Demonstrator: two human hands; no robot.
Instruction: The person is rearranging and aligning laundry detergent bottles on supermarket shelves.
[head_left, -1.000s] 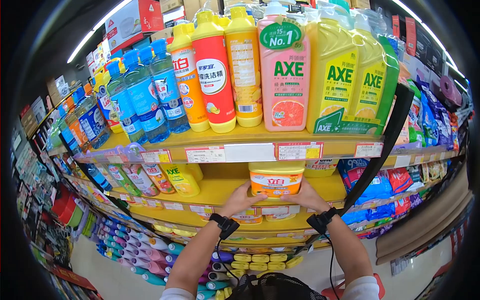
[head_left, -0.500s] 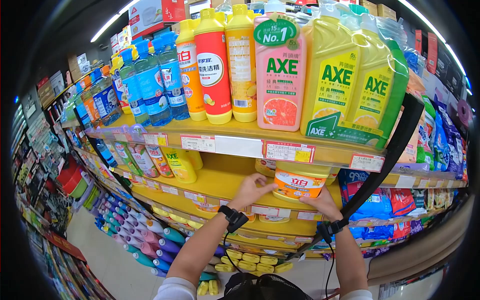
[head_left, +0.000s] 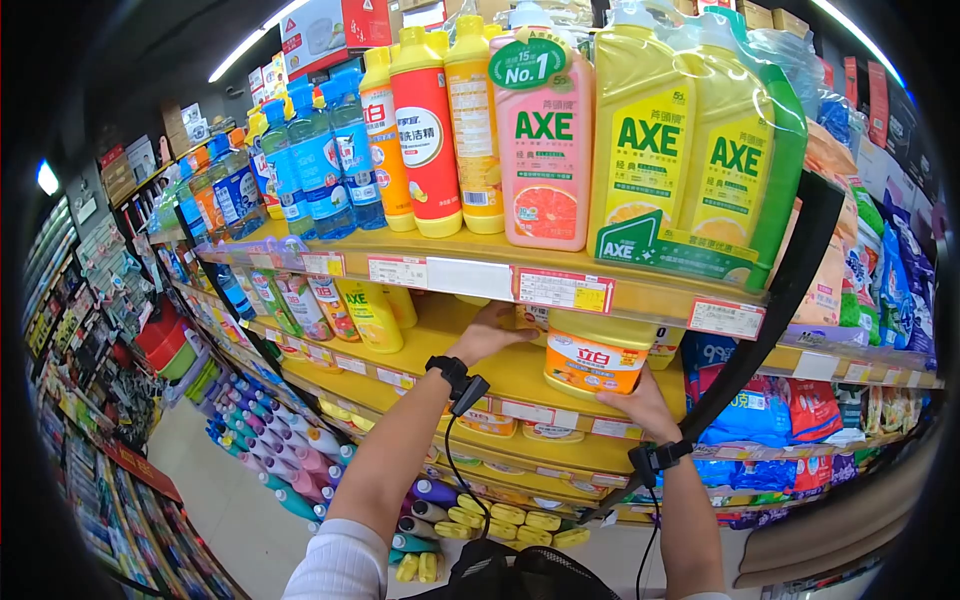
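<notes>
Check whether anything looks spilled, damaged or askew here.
Nothing stands out: the orange-labelled yellow plastic tub at the right hand looks intact, the pink plastic AXE bottle stands upright, and no spill shows.

A yellow tub [head_left: 597, 362] with an orange-and-white label stands upright near the front of a yellow shelf [head_left: 450, 345], label facing outward, its top partly hidden; behind its left side sits a mostly hidden second container [head_left: 533, 317].
</notes>
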